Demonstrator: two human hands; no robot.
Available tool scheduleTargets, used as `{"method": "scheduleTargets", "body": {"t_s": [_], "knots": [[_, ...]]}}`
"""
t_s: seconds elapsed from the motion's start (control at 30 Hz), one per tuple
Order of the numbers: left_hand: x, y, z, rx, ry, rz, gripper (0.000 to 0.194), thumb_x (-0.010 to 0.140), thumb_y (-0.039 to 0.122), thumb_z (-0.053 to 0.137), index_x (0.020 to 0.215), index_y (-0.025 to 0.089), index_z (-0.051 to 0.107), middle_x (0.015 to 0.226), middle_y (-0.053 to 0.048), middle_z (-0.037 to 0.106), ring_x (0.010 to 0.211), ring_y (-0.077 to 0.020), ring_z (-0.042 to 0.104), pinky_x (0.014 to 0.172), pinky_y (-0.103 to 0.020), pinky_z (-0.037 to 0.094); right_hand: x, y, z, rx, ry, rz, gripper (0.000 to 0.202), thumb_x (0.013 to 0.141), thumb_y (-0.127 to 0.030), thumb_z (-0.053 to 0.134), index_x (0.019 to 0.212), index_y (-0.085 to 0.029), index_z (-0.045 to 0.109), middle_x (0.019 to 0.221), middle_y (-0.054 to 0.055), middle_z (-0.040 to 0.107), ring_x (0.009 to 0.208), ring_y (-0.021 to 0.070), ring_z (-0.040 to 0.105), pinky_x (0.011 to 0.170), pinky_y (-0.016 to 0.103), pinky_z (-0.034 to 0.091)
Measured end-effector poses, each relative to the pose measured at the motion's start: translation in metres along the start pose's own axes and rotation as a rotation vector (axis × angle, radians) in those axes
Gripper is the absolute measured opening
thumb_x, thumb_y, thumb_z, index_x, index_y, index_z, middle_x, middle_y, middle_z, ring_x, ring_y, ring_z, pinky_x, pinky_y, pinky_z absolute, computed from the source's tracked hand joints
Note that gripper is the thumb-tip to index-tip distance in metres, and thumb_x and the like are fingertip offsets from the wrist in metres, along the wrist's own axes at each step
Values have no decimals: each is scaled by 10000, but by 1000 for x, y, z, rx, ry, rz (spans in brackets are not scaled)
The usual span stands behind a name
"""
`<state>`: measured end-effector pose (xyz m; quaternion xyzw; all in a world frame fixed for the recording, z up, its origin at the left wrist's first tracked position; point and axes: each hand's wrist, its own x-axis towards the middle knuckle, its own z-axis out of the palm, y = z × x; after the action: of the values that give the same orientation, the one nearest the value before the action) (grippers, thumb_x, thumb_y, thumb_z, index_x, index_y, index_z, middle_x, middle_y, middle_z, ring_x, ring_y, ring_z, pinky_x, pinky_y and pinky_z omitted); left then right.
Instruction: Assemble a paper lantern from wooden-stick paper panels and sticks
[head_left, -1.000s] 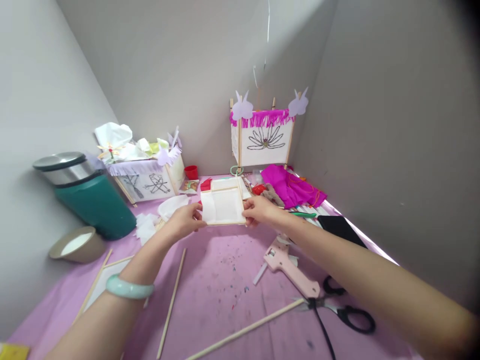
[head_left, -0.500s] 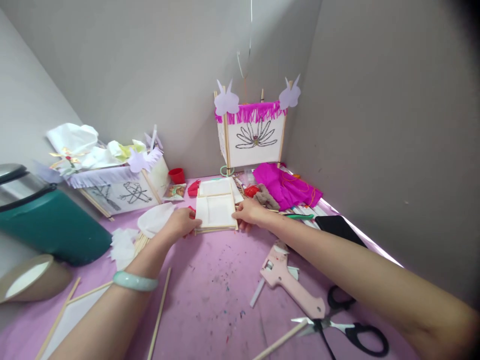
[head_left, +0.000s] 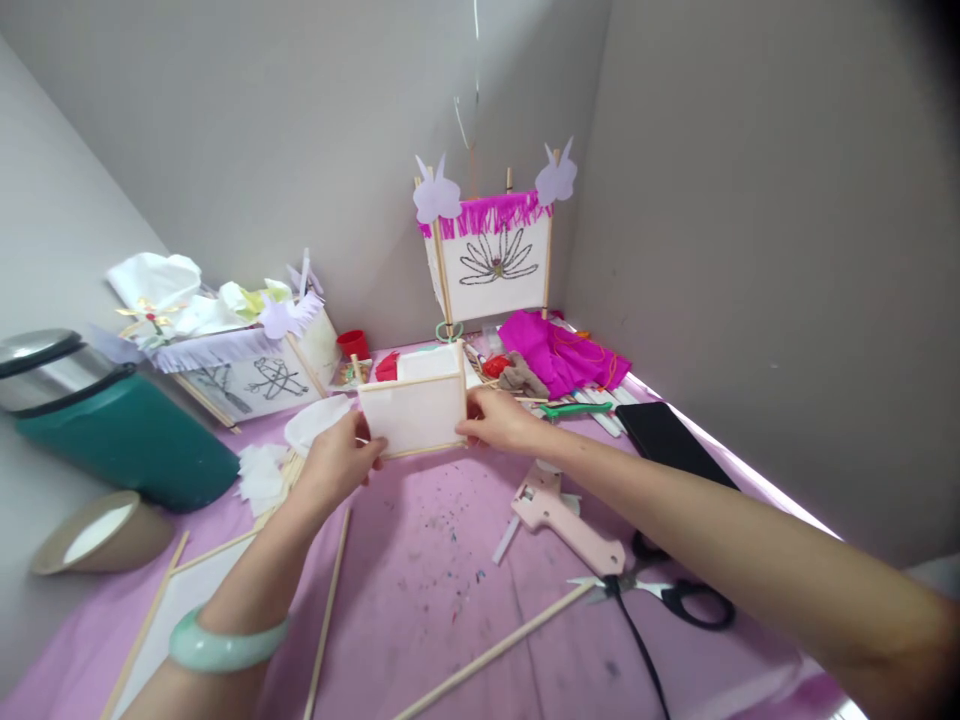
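A small stick frame covered in white paper [head_left: 414, 412] stands near the middle of the pink-covered table, its front panel facing me. My left hand [head_left: 346, 455] grips its left edge, thumb on the paper near the lower corner. My right hand [head_left: 499, 420] holds the right edge, thumb at the front and fingers partly hidden behind. Nearer to me, below my right forearm, lie a pink glue gun [head_left: 566, 525] and black-handled scissors [head_left: 697, 603].
A green bottle [head_left: 127, 430] and tan bowl [head_left: 105, 535] stand left. Decorated paper lanterns [head_left: 255, 375] [head_left: 499, 262] are at the back. Loose sticks [head_left: 495, 652] lie in front; a black phone [head_left: 671, 445] and magenta paper [head_left: 544, 350] are right.
The white-papered frame has been tipped more upright, so its front panel now faces me. Both hands still hold its sides. The whole view has shifted slightly.
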<state>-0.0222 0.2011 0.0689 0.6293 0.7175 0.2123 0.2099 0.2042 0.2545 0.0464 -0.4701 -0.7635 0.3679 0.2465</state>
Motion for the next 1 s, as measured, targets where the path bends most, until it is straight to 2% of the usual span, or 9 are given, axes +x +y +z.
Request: {"method": "scheduleTargets", "body": {"t_s": [0.13,0.3,0.43,0.67,0.73,0.8,0.9,1.0], "knots": [[-19,-11,2,-35,-37,15,194,737,335,533,868,203,475,600,31,649,424,-143,579,466,-262,443,-13,-9,0,-98,21,-100,124,684,-85,619,790,-145,596,768,34,685,708,145,614,641,219,419],[-19,-30,8,13,-68,30,205,757,395,513,838,207,500,659,16,681,463,-160,605,513,-285,450,-15,-8,2,-156,-25,-146,76,703,-81,602,740,-142,629,699,22,678,691,160,602,632,226,393],[-17,-29,8,57,-84,43,216,764,419,500,750,204,514,687,-1,694,498,-173,623,561,-297,452,-15,-5,1,-166,-18,-169,61,734,-110,599,745,-146,647,678,14,678,692,162,603,627,223,386],[-23,-25,8,32,-61,41,211,737,408,536,720,197,534,635,-8,676,521,-193,635,563,-299,452,-18,-3,2,-165,10,-218,48,721,-100,619,705,-136,646,701,27,675,669,146,581,598,219,361],[-25,-26,4,-4,-47,37,246,716,422,580,796,190,556,637,-4,673,522,-195,634,557,-300,456,-17,-2,2,-162,34,-236,20,734,-133,630,729,-135,650,741,37,677,681,145,573,605,224,357],[-27,-25,-1,-81,-21,56,359,703,447,617,946,189,559,672,-2,675,542,-195,637,539,-294,459,-17,1,2,-152,63,-260,52,764,-188,634,765,-140,653,778,39,675,707,144,568,627,229,360],[-31,-21,-10,-226,8,123,492,741,479,601,1127,187,512,692,0,661,570,-178,623,532,-279,465,-17,4,2,-131,81,-285,102,816,-215,593,757,-152,646,727,18,658,688,132,560,639,230,361],[-33,-16,-15,-310,30,147,470,788,479,559,1137,166,518,647,6,636,530,-143,575,548,-268,465,-19,4,3,-122,80,-293,107,825,-178,564,748,-157,636,697,6,647,673,128,562,638,231,366]]}}
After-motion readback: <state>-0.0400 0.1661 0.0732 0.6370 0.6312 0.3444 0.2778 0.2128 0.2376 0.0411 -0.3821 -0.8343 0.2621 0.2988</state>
